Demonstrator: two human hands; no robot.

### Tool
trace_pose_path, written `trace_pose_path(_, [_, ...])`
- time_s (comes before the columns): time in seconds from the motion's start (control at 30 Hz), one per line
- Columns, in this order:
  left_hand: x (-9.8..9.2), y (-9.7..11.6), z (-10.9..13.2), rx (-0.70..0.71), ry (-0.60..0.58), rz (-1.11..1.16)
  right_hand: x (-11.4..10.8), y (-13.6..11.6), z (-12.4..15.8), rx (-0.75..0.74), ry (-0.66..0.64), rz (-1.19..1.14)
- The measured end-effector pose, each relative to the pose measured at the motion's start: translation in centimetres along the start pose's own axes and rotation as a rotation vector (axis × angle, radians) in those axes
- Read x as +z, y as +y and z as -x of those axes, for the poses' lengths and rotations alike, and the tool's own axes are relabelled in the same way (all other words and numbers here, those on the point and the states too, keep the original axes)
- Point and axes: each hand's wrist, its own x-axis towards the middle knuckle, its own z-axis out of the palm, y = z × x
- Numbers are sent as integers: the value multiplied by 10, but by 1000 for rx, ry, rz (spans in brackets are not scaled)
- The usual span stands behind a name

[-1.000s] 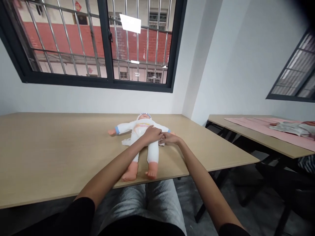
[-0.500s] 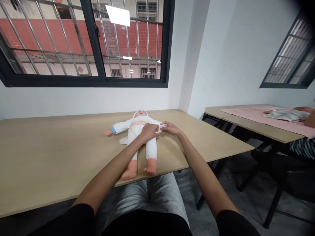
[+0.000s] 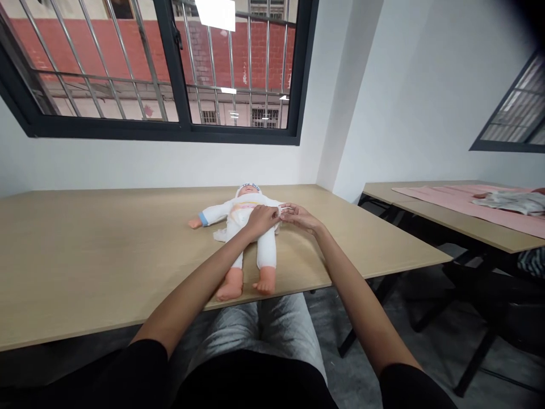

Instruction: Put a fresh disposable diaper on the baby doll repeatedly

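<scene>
A baby doll point(image 3: 242, 213) in a white suit with blue cuffs lies on its back on the wooden table point(image 3: 106, 250), head toward the window and bare feet at the near edge. My left hand point(image 3: 260, 220) rests on the doll's belly with fingers pinched on the white cloth. My right hand point(image 3: 300, 217) is just to the right of it, fingertips pinched on the same cloth at the doll's side. The doll's arm on that side is hidden behind my hands.
A large barred window point(image 3: 170, 68) fills the wall behind the table. To the right stands a second table point(image 3: 447, 218) with a pink cloth point(image 3: 464, 199) and white clothing point(image 3: 511, 201) on it. My grey-trousered legs point(image 3: 255, 335) are under the table edge.
Both hands have crept slightly up the doll's side toward its chest while staying pinched on the cloth. The view has swayed a little; a person's arm at the far right table is gone from sight.
</scene>
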Motion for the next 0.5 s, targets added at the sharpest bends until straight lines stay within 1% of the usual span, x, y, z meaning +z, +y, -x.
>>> trace_pose_path(0.2, [0,0,0,-9,-6,31,5,1,-1,-9,-1,14])
trace_pose_path(0.4, [1,0,1,-24,31,-20,7,-2,1,18,97,-31])
trace_pose_path(0.5, [2,-1,0,-37,33,-38,4,1,0,2,83,-47])
